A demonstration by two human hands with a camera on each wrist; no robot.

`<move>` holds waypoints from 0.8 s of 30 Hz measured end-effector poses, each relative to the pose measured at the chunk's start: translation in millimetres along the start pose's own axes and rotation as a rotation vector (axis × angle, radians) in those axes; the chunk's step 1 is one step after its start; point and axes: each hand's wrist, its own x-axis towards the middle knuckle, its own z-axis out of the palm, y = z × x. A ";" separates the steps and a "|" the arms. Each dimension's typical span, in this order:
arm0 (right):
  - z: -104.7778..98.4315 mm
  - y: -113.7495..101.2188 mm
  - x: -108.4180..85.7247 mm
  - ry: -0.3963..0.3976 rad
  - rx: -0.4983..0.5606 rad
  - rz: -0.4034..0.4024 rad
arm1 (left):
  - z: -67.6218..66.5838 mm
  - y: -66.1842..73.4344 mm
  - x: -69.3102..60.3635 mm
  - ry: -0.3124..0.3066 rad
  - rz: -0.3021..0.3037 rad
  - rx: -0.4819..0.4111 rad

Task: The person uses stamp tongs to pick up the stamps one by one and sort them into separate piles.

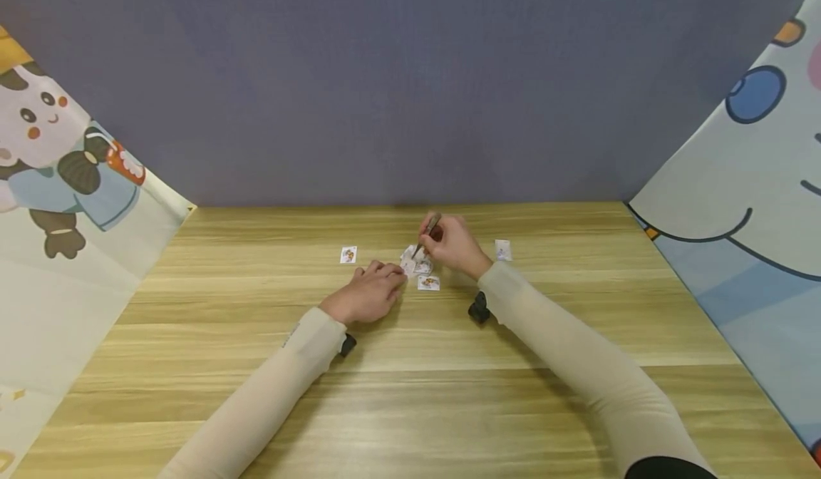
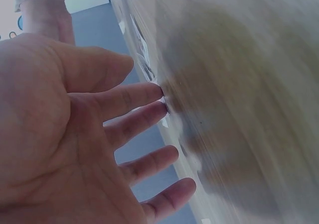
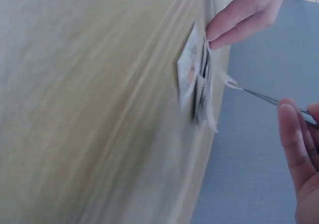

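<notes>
"So, how far along?"
"Two picture cards [image 1: 348, 254] lie apart; the card heap [image 1: 423, 266] near the bench's [image 1: 160, 322] far edge seems yet unseparated. Right hand [image 1: 454, 246] pinches tweezers [image 3: 259, 95]; left hand [image 1: 367, 297], fingers extended, touches the heap."

1. Tweezers [image 3: 261, 96]: smooth, metal-looking.
2. Paper slips [image 1: 422, 265]: thin, smooth-faced.
3. Table [image 1: 417, 408]: wood-grained, smooth, with a soft sheen.
4. Back wall [image 1: 410, 87]: matt, finely textured like woven cloth.
5. Sleeves [image 1: 571, 347]: soft matt cloth.
6. Wrist mount [image 1: 478, 308]: apparently hard plastic.
</notes>
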 end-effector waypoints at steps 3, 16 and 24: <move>-3.4 -4.4 -0.6 0.009 0.019 -0.009 | -0.1 0.6 0.5 -0.001 0.002 0.006; -35.0 -24.1 -1.5 0.085 0.020 -0.110 | -1.4 -0.2 1.0 -0.005 0.017 0.026; -58.1 -22.0 -7.0 0.120 0.016 -0.082 | -6.8 4.4 3.1 0.037 0.038 0.004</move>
